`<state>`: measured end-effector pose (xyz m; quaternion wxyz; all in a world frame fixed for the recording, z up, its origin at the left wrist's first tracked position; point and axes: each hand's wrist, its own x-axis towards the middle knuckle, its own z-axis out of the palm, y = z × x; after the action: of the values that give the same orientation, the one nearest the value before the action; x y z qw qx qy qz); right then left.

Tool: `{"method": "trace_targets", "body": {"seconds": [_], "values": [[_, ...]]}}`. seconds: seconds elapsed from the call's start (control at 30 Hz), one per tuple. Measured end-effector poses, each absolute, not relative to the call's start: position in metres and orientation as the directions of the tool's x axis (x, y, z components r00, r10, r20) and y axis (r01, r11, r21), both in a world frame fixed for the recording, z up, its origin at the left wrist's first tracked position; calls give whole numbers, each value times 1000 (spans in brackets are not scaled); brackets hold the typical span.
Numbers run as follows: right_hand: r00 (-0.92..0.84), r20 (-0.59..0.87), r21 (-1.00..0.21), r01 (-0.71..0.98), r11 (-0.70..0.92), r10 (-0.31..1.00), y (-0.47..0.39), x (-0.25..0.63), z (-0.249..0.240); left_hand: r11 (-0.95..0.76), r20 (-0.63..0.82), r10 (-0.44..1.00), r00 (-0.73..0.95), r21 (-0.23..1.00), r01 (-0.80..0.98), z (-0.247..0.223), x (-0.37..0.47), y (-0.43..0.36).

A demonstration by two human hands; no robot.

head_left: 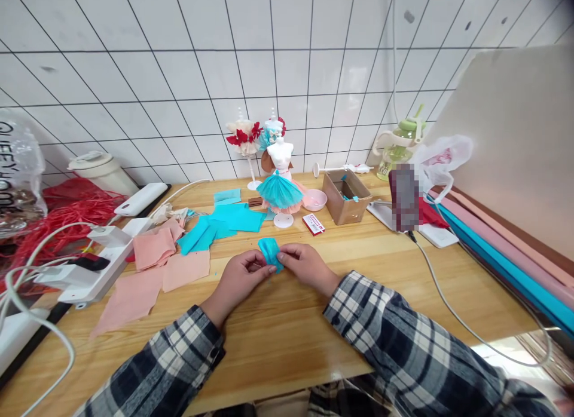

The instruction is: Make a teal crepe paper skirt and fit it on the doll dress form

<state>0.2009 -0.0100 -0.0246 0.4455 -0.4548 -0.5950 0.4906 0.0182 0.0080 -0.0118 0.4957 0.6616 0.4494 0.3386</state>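
Note:
A small piece of turquoise crepe paper (269, 251) is held up between my two hands over the wooden table. My left hand (240, 281) pinches its lower left edge between thumb and fingers. On the other side, my right hand (309, 265) grips the right edge with its fingertips. Behind the paper stands a white mannequin (281, 154) in a turquoise pleated skirt (280, 191) over a pink layer. Turquoise sheets (237, 217) and pink sheets (134, 297) lie to the left of my hands.
A cardboard box (347, 197), a pink bowl (314, 199) and a red-and-white packet (313, 224) sit behind my right hand. A phone (405, 197) stands at the right, its cable running along the table. At the left are a power strip (107, 267) and red shredded strips (67, 217).

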Motion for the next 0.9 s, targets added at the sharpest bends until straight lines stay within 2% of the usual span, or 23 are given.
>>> {"method": "trace_targets", "body": {"seconds": [0.2, 0.33, 0.43, 0.53, 0.6, 0.77, 0.9], "values": [[-155, 74, -993, 84, 87, 985, -5, 207, -24, -53, -5, 950, 313, 983, 175, -20, 9, 17], [-47, 222, -928, 298, 226, 974, -9, 204, -23, -20, 42, 936, 350, 998, -66, -19, 12, 13], [-92, 309, -852, 416, 319, 947, -15, 199, -19, -13, 80, 907, 413, 987, -161, -14, 21, 6], [-149, 318, -863, 364, 351, 936, -18, 196, -16, 26, 11, 931, 365, 995, -97, -12, 27, 3], [-136, 283, -906, 287, 311, 950, -18, 196, -14, 81, -47, 931, 363, 994, -79, -13, 26, 4], [-69, 148, -987, 46, 151, 987, -13, 204, -13, 142, -57, 927, 370, 968, -206, -17, 14, 14], [-29, 132, -991, -12, 131, 991, -11, 212, -10, 174, -83, 934, 347, 954, -242, -13, 6, 20]]}}
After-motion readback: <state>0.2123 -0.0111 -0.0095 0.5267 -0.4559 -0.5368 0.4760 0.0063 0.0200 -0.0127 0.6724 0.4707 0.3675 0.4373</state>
